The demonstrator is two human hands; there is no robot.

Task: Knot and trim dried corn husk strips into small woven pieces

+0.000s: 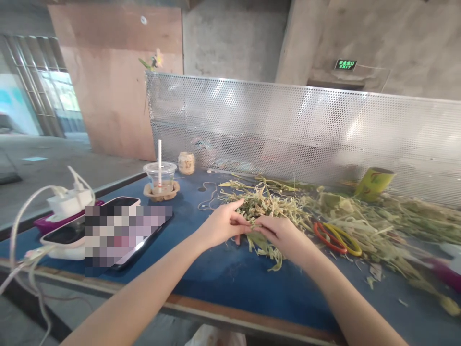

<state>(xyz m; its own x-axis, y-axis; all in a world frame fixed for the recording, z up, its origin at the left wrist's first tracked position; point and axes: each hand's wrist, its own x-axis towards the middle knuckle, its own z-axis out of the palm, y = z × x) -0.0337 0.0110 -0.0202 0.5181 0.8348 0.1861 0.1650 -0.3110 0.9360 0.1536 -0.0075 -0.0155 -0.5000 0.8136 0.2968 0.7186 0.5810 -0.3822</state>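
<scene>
Two hands are seen over the blue table [223, 283], meeting at one heap of dried leaves [273, 206] near its middle. Two elastic loops [336, 238] (one orange, one yellow) lie just right of the heap. One plastic cup [160, 177] with a straw is set well to the left. The left hand [221, 225] is partly closed, leaf strips pinched at its fingertips; the right hand [281, 233] is curled over the same strips.

bare concrete walls [234, 38], perforated screen [306, 129]
</scene>
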